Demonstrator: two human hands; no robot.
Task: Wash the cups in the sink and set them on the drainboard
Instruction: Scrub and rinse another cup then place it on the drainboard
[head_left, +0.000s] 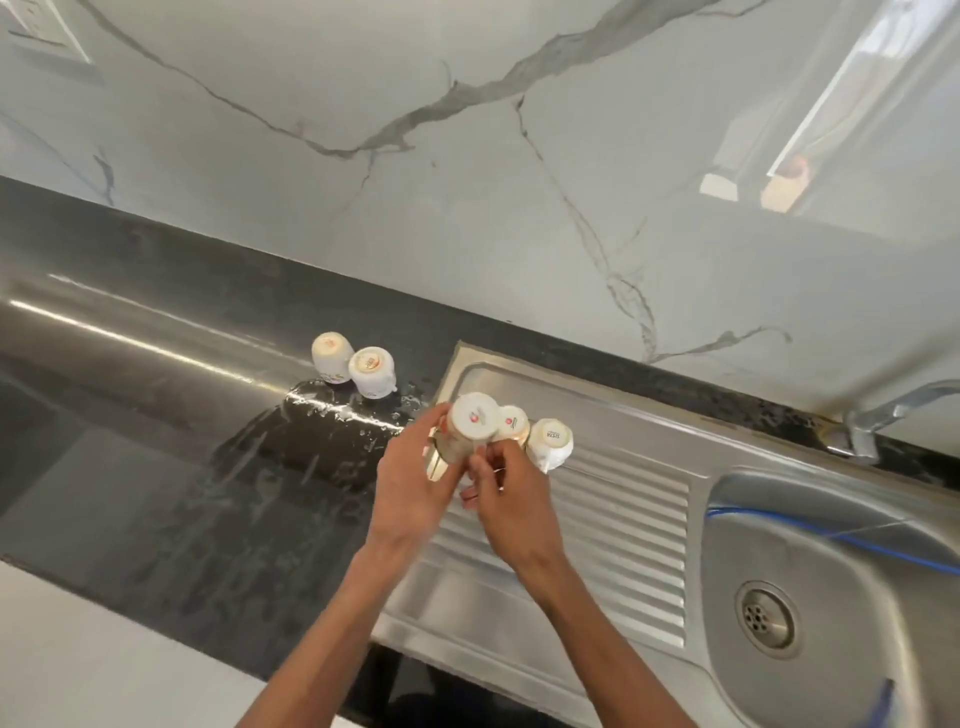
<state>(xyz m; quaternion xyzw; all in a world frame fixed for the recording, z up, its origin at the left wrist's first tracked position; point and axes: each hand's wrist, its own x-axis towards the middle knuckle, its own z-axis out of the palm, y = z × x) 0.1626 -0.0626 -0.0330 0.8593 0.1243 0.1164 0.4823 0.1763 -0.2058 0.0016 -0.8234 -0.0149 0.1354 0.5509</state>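
Note:
Both hands hold one white cup (470, 421) upside down over the far left corner of the steel drainboard (613, 525). My left hand (415, 488) wraps its side; my right hand (506, 499) pinches it from the right. Whether the cup touches the board is hidden. Right beside it two more white cups stand inverted on the drainboard, one (513, 423) touching the held cup and one (551, 441) further right. Two other inverted white cups, the left one (331, 356) and the right one (371, 371), stand on the black counter to the left.
The sink bowl (831, 571) with its drain (766, 618) lies at the right, a blue line (831, 535) crossing it. A chrome tap (883, 415) rises behind it. The black counter (156, 467) is wet near the cups. A marble wall stands behind.

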